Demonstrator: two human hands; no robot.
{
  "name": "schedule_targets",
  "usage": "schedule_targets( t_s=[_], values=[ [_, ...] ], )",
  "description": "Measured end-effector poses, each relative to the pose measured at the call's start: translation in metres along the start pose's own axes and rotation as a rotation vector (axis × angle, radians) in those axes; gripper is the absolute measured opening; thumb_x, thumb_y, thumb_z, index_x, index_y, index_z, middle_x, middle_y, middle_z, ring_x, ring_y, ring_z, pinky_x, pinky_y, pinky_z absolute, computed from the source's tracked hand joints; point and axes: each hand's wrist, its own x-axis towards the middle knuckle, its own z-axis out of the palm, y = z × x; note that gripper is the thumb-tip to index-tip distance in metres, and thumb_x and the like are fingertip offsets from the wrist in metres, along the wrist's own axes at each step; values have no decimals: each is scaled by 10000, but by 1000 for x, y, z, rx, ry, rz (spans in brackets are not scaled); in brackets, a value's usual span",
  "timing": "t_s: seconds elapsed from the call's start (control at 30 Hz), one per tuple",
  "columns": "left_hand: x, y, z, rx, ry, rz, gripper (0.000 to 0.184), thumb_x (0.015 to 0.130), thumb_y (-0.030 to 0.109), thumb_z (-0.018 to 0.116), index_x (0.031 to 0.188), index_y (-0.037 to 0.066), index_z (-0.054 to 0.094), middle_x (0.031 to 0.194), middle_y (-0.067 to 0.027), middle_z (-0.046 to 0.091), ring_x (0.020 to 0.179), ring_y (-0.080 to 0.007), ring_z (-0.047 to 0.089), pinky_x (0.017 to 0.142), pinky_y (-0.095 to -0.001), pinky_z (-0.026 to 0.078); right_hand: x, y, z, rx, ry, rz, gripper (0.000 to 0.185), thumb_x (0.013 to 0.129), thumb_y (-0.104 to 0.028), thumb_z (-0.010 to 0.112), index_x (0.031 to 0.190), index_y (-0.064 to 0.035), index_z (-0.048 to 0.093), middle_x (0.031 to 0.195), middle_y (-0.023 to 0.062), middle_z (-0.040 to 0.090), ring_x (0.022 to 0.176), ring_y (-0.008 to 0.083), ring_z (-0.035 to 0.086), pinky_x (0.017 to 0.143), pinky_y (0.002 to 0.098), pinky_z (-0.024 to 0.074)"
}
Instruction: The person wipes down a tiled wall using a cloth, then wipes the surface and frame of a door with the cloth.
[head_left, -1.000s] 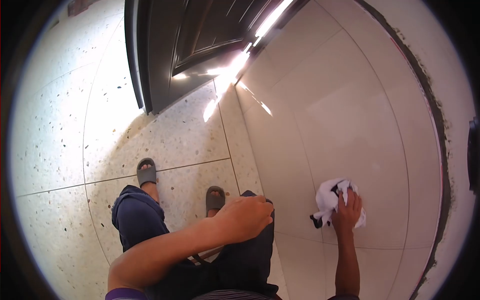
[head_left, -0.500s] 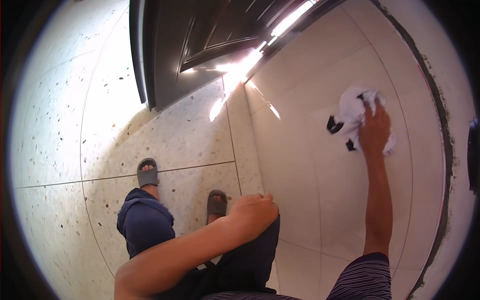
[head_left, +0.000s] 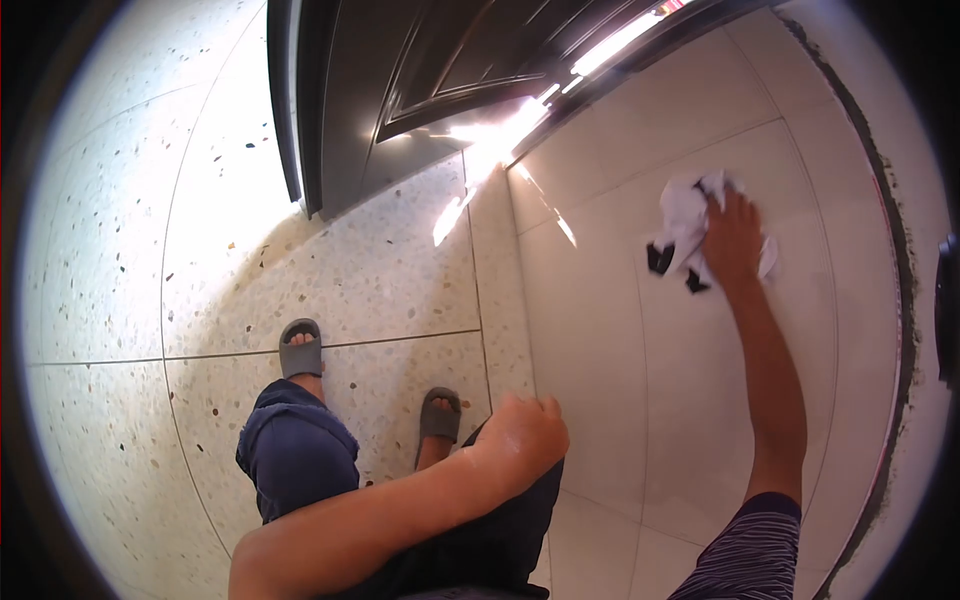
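Presses the right hand [head_left: 735,238] onto a rumpled white cloth [head_left: 682,215] with black patches, flat against large pale tiles [head_left: 590,330], to the right of and lower than the dark panelled door [head_left: 440,60]. Spreads the right fingers slightly over the cloth, palm toward the tiles; cannot tell of any clamp on the folds, with the undersides hidden. Stretches a bare forearm toward it out of a striped dark sleeve [head_left: 745,550], farther below the door and to its right. Rests the left hand [head_left: 523,432] straight below the door, against the dark trousers [head_left: 300,460], fingers bent out of sight; cannot tell of anything inside that grip. Wears grey sandals [head_left: 300,358] on both feet, also below the door, on a speckled floor [head_left: 230,310] with dark joints. Shows bright light [head_left: 500,130] along the door's lower right edge.
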Motion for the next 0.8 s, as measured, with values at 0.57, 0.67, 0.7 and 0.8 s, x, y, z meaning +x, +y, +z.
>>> schedule_targets(
  t_s=[0.57, 0.67, 0.7, 0.8],
  values=[
    [-10, -33, -2, -26, -213, -169, 139, 817, 153, 641, 869, 55, 724, 818, -74, 606, 750, -222, 608, 633, -386, 459, 32, -265, 243, 342, -117, -135, 233, 885, -164, 569, 1008, -54, 734, 1084, 156, 657, 1108, 344, 578, 961, 492, 435],
    [-11, -32, -3, -35, -237, -208, 171, 844, 163, 620, 914, 45, 722, 835, -89, 615, 768, -240, 617, 656, -413, 469, -35, -303, 237, 302, -332, -226, 210, 874, -197, 577, 984, -106, 731, 1086, 134, 660, 1133, 308, 562, 979, 451, 406],
    [-14, -33, -2, 26, -199, -209, 135, 822, 169, 630, 861, 59, 698, 803, -71, 604, 741, -218, 604, 634, -371, 451, -56, -309, 232, 332, -331, -238, 206, 861, -188, 586, 982, -98, 726, 1088, 142, 655, 1128, 311, 563, 968, 448, 411],
    [-20, -30, 5, 114, -169, -212, 106, 804, 172, 636, 813, 75, 677, 775, -54, 595, 718, -199, 594, 614, -331, 433, -108, -313, 204, 370, -407, -271, 210, 842, -172, 605, 988, -82, 725, 1116, 164, 651, 1147, 320, 561, 978, 455, 411]
  ],
)
